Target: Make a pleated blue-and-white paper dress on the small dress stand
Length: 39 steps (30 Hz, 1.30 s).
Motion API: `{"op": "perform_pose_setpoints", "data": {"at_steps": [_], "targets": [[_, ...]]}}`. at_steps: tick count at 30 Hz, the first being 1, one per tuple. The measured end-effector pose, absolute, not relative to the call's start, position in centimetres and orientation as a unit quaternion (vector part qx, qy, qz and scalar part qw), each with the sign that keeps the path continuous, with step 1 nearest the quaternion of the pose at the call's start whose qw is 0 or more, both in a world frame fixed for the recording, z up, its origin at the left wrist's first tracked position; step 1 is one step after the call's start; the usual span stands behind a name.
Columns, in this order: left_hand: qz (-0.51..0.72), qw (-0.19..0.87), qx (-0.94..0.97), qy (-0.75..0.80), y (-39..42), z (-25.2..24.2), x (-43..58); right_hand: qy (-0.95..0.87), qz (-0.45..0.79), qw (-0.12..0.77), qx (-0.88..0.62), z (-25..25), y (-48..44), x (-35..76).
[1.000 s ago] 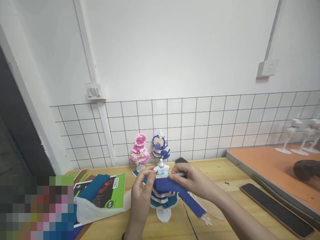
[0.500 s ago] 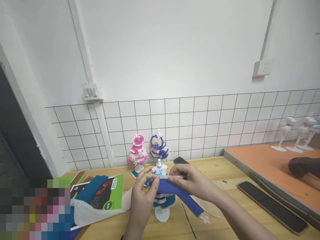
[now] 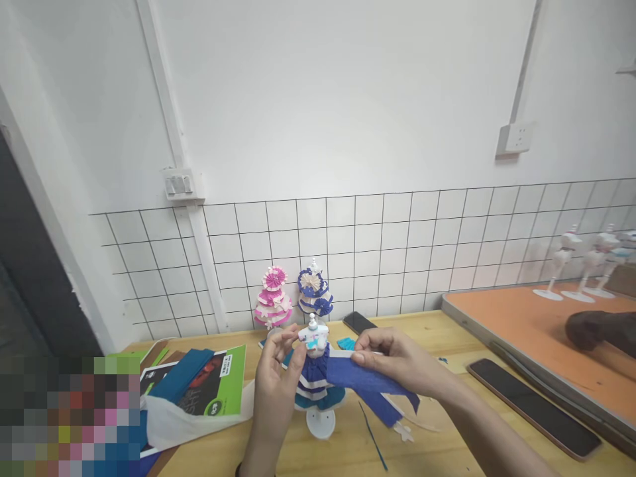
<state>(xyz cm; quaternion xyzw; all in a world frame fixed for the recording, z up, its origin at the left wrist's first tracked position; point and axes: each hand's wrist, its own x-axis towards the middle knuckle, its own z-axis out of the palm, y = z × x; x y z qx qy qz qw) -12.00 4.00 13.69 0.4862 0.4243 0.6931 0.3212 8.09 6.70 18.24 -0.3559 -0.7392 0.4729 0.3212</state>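
Note:
A small white mannequin on a round white base wears a tiered skirt of blue, white and teal. My right hand pinches the white upper edge of a blue paper strip, which extends from the skirt's waist to the right and hangs down below my fingers. At the mannequin's left side is my left hand, its fingers apart, the tips close to the torso. Whether they touch it I cannot tell.
Pink and blue dressed figures stand by the wall. Packaging and teal paper lie left. Phones rest on the table. At right, an orange board bears bare mannequins and someone's dark arm.
My right hand has moved right, drawing the strip's edge away from the mannequin's front. My left fingers have come off the strip and opened. The skirt's waist and a small light-blue piece now show.

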Motion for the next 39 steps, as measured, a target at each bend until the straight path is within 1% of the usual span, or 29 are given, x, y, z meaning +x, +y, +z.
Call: {"op": "perform_pose_setpoints", "data": {"at_steps": [4,7,10,11,13,19,22,26,31,34,36,39], "targets": [[0.688,0.228,0.505,0.468,4.2,13.7,-11.5,-0.73,0.478,0.327,-0.363,17.2,6.3,9.0],[0.644,0.123,0.554,0.513,4.3,14.6,-11.0,-0.713,0.494,0.334,-0.369,16.7,5.9,9.4],[0.613,0.0,0.595,0.52,4.9,16.0,-10.7,-0.696,0.513,0.34,-0.37,16.2,5.6,9.6],[0.606,-0.024,0.598,0.524,5.2,16.5,-10.6,-0.692,0.519,0.341,-0.368,16.1,5.5,9.7],[0.595,-0.039,0.602,0.531,5.6,17.3,-10.5,-0.687,0.53,0.344,-0.359,15.5,5.4,9.8],[0.581,0.016,0.61,0.538,5.6,18.3,-10.3,-0.678,0.544,0.364,-0.334,14.0,5.6,10.9],[0.575,0.064,0.606,0.546,5.1,18.5,-10.4,-0.68,0.543,0.354,-0.342,14.5,5.5,11.7],[0.556,0.149,0.601,0.554,4.6,18.8,-10.7,-0.683,0.538,0.363,-0.334,15.4,5.2,12.5],[0.539,0.257,0.597,0.536,3.9,19.3,-10.1,-0.716,0.485,0.378,-0.33,15.7,4.7,12.3],[0.537,0.324,0.583,0.517,3.5,19.7,-9.2,-0.726,0.49,0.366,-0.313,15.9,4.2,11.8],[0.533,0.347,0.582,0.507,3.3,19.7,-8.5,-0.736,0.483,0.364,-0.305,16.1,3.7,11.5],[0.528,0.356,0.59,0.496,3.0,19.5,-7.9,-0.758,0.436,0.374,-0.31,16.4,3.2,11.4]]}}
